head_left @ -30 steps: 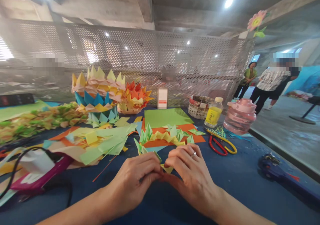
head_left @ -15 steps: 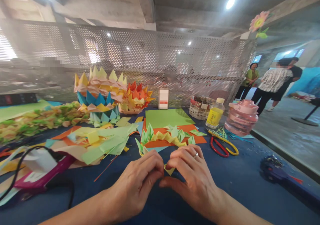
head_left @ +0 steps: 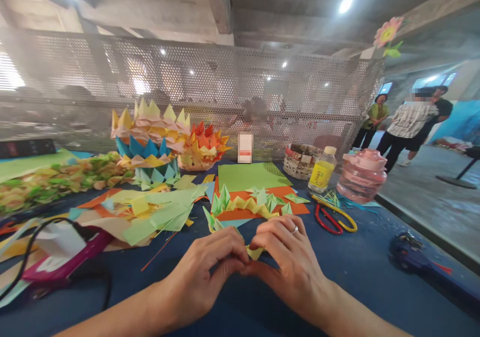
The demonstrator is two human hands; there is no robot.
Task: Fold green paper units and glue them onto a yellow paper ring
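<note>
A small piece of folded yellow paper [head_left: 255, 252] sits between my two hands, mostly covered by fingers. My left hand [head_left: 210, 269] is closed on its left side in a pinch, thumb against the bent fingers. From the other side my right hand [head_left: 287, 264], with a ring on one finger, curls over the paper, its thumb tip meeting the left thumb. Just beyond the hands lies a zigzag chain of folded yellow and green paper [head_left: 252, 208]; whether the held piece joins it is hidden. Orange paper [head_left: 298, 209] and a green sheet [head_left: 255, 174] lie beneath and behind it.
Paper strips [head_left: 165, 217] and a magenta power strip [head_left: 69, 257] lie left. Behind stand folded-paper baskets [head_left: 153, 149]. Red-and-yellow-handled scissors [head_left: 330, 222], a yellow-labelled bottle [head_left: 322, 172], a pink jug [head_left: 362, 177] and a blue glue gun [head_left: 416, 257] are right.
My right thumb has come in against the left fingertips, closing the small gap between the hands. The yellow paper has shifted and tilted slightly.
</note>
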